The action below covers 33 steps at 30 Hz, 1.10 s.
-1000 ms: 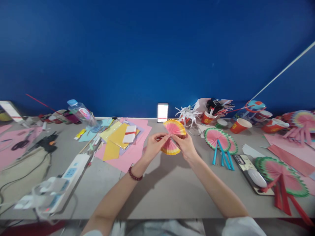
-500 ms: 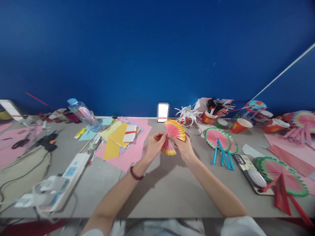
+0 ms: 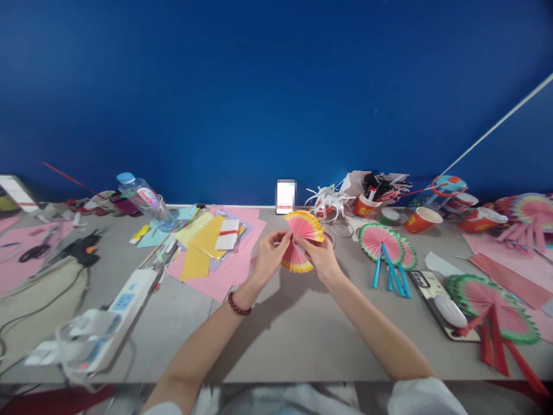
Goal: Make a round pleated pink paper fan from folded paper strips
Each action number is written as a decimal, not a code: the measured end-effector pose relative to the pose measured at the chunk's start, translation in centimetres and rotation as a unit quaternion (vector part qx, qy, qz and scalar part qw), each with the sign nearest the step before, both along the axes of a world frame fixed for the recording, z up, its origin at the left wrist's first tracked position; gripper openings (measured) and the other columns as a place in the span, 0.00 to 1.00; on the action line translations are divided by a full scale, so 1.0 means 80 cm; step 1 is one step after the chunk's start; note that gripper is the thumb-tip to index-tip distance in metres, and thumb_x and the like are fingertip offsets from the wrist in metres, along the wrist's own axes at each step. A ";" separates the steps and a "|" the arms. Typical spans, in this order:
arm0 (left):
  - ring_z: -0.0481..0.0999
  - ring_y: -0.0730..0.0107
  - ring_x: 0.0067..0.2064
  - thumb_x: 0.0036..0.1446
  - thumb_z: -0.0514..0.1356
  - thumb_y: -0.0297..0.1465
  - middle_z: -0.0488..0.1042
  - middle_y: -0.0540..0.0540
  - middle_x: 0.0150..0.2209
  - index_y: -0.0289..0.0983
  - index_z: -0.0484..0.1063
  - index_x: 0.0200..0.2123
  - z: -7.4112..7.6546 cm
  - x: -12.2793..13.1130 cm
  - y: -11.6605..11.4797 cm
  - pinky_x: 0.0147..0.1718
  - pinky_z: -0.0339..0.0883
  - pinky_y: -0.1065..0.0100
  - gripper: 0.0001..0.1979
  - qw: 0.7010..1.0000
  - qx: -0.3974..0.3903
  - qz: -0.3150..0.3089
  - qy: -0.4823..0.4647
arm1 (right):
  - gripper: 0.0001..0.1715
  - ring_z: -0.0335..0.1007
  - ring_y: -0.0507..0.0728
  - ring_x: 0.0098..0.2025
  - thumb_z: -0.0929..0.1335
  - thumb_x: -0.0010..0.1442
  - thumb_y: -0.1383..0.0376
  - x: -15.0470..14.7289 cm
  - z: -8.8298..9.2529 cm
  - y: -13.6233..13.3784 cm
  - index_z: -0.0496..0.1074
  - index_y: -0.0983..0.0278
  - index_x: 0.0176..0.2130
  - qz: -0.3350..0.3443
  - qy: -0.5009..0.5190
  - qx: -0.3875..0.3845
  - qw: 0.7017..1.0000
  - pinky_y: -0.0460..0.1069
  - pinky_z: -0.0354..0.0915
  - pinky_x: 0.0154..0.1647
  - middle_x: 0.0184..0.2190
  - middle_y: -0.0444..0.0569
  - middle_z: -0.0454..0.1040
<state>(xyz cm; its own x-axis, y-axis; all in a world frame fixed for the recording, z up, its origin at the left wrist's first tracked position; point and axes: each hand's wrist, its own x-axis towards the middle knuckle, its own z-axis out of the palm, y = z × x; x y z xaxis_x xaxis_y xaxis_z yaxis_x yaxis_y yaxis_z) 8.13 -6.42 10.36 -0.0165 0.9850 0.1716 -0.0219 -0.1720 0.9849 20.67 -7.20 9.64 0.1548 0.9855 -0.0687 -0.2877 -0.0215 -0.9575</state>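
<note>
A pleated paper fan [image 3: 307, 226], pink with a yellow edge, is held above the table between both hands. My left hand [image 3: 273, 249] pinches it near its centre from the left. From the other side, my right hand [image 3: 319, 253] grips it with thumb and fingers. One pleated section spreads above the fingers and another shows below them. The fingertips hide the very middle of the fan. Right of my hands lie pleated fans with green edges and blue strips [image 3: 382, 245].
Coloured paper sheets [image 3: 199, 256] and a tilted plastic bottle [image 3: 144, 199] lie left of my hands. A power strip [image 3: 125, 314] is nearer the front left. A phone [image 3: 286, 197] leans at the wall. Paper cups [image 3: 423, 220] and a mouse [image 3: 450, 311] are at the right.
The fan's lower section has spread wider to the right, narrowing the gap towards the upper section. Both hands keep their hold in nearly the same place.
</note>
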 end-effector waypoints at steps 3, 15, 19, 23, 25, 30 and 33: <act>0.73 0.69 0.33 0.51 0.60 0.37 0.76 0.47 0.29 0.36 0.73 0.28 0.001 0.000 0.000 0.33 0.64 0.70 0.10 1.000 -0.002 -0.001 0.003 | 0.22 0.69 0.53 0.26 0.76 0.39 0.57 0.001 -0.002 0.001 0.73 0.66 0.33 0.016 -0.006 0.011 1.000 0.47 0.63 0.26 0.28 0.47 0.77; 0.73 0.70 0.34 0.49 0.62 0.39 0.75 0.48 0.30 0.37 0.73 0.28 -0.006 -0.001 0.007 0.36 0.66 0.68 0.11 0.995 -0.040 -0.037 -0.084 | 0.20 0.44 0.43 0.16 0.76 0.40 0.56 0.006 -0.004 0.005 0.73 0.68 0.29 0.050 -0.009 0.000 0.999 0.44 0.41 0.16 0.18 0.39 0.65; 0.74 0.69 0.36 0.53 0.59 0.38 0.75 0.47 0.31 0.36 0.71 0.28 0.002 -0.001 0.002 0.38 0.66 0.68 0.11 0.997 -0.018 -0.043 -0.068 | 0.19 0.44 0.42 0.16 0.76 0.40 0.57 0.007 -0.009 0.009 0.72 0.67 0.27 0.054 0.021 -0.007 0.998 0.44 0.41 0.16 0.17 0.38 0.63; 0.76 0.68 0.34 0.52 0.61 0.39 0.76 0.46 0.32 0.36 0.69 0.35 0.008 -0.001 -0.004 0.35 0.68 0.68 0.12 0.993 -0.047 -0.066 -0.090 | 0.19 0.49 0.43 0.17 0.76 0.40 0.57 0.006 -0.015 0.012 0.72 0.66 0.29 0.029 0.039 0.000 0.999 0.43 0.45 0.17 0.21 0.40 0.67; 0.76 0.69 0.32 0.48 0.65 0.37 0.77 0.46 0.32 0.37 0.66 0.41 0.008 0.000 -0.004 0.32 0.69 0.68 0.18 0.986 -0.069 -0.095 -0.115 | 0.20 0.53 0.44 0.18 0.76 0.40 0.56 0.006 -0.017 0.013 0.72 0.65 0.30 0.017 0.040 0.006 0.999 0.44 0.48 0.18 0.23 0.41 0.70; 0.77 0.68 0.33 0.43 0.68 0.34 0.77 0.45 0.35 0.37 0.65 0.43 0.005 -0.001 -0.001 0.32 0.70 0.68 0.23 0.981 -0.086 -0.104 -0.137 | 0.21 0.54 0.45 0.18 0.76 0.40 0.55 0.007 -0.015 0.013 0.71 0.65 0.30 0.034 0.031 -0.001 0.999 0.44 0.48 0.18 0.24 0.42 0.70; 0.76 0.69 0.30 0.42 0.68 0.34 0.78 0.45 0.35 0.37 0.66 0.43 0.005 -0.003 0.000 0.28 0.69 0.69 0.24 0.978 -0.111 -0.108 -0.138 | 0.20 0.49 0.44 0.17 0.76 0.40 0.56 0.009 -0.014 0.014 0.70 0.64 0.30 0.050 0.024 0.003 0.998 0.44 0.44 0.17 0.22 0.40 0.67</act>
